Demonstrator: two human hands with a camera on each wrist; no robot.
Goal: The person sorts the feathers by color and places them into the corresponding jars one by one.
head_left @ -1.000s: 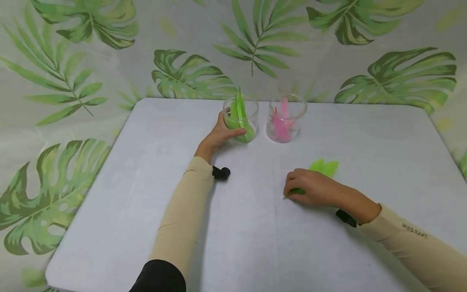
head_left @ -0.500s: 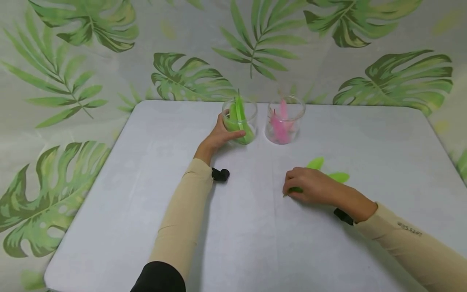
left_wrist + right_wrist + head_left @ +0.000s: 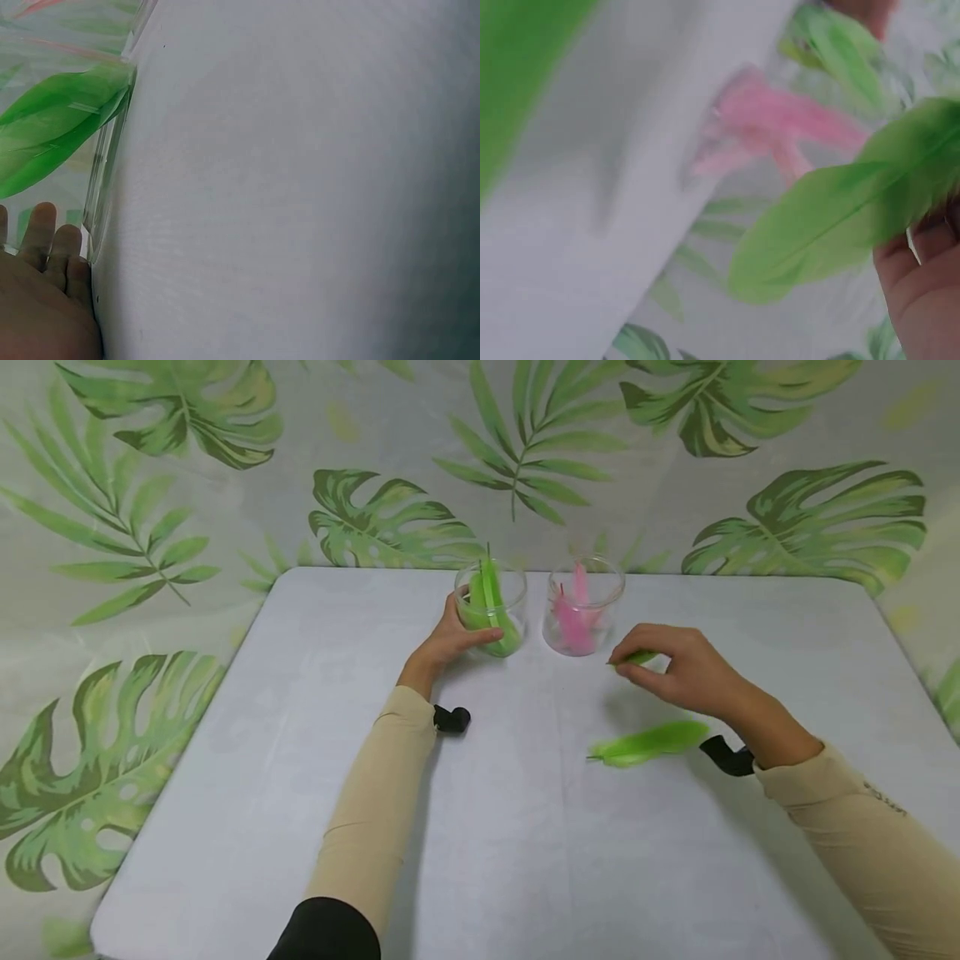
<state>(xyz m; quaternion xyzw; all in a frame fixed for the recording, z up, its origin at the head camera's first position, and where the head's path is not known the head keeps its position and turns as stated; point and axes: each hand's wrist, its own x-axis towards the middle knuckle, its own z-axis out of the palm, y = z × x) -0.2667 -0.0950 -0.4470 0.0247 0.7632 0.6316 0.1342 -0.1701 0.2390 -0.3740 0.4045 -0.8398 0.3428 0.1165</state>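
Observation:
My left hand point(image 3: 452, 633) grips the side of a clear glass jar point(image 3: 521, 602), which stands near the table's far edge with green feathers point(image 3: 491, 597) upright inside. In the left wrist view, fingertips point(image 3: 41, 221) lie along the jar's wall. Raised over the table, my right hand point(image 3: 690, 670) pinches a green feather point(image 3: 810, 232) by its quill end; most of the feather is hidden by the hand in the head view. Below this hand, more green feather point(image 3: 648, 743) lies flat on the white table, its quill pointing left.
A second glass jar point(image 3: 621, 587) holding pink feathers point(image 3: 576, 622) stands just right of the first, in front of my right hand. Behind the white table point(image 3: 247, 760) hangs a leaf-print cloth point(image 3: 600, 527).
My right hand has lifted off the table and moved up toward the jars with a green feather, uncovering the green feather left lying there. My left hand stays on its jar.

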